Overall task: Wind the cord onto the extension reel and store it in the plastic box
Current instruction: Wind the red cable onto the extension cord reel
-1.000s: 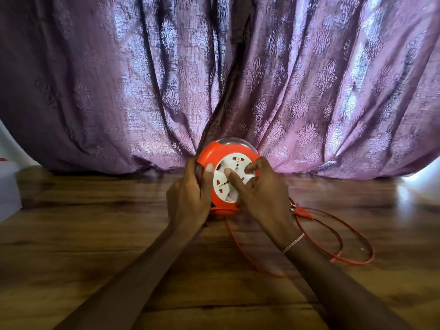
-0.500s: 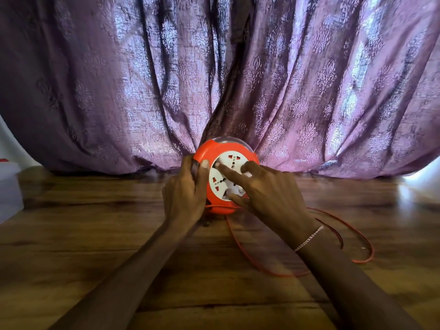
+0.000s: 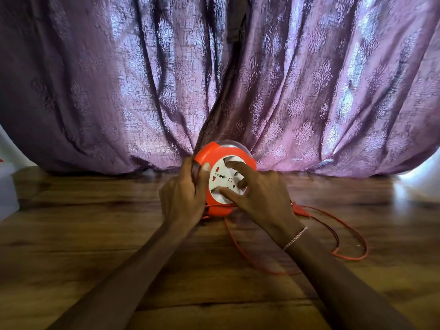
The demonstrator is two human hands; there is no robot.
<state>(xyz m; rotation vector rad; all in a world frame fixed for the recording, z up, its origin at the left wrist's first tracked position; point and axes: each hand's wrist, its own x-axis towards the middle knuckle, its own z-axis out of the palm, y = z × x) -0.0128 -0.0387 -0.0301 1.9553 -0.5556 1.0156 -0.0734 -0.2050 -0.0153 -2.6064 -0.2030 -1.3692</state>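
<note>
An orange extension reel (image 3: 214, 153) with a white socket disc (image 3: 222, 181) stands on edge on the wooden floor, in front of the curtain. My left hand (image 3: 183, 198) grips its left rim, thumb on the orange face. My right hand (image 3: 259, 196) lies on the white disc with its fingers spread and set in the disc's recesses. A thin red cord (image 3: 342, 234) runs from under the reel and lies in loose loops on the floor to the right. Its red plug (image 3: 298, 208) lies beside my right wrist.
A purple patterned curtain (image 3: 309, 91) hangs right behind the reel and reaches the floor. The corner of a clear plastic box (image 3: 7, 189) shows at the left edge. The wooden floor (image 3: 95, 234) spreads around my arms.
My right hand has turned the white disc round, its fingers shifting on the disc's face. The cord loops have shifted and the plug lies near my wrist again. My left hand keeps its hold.
</note>
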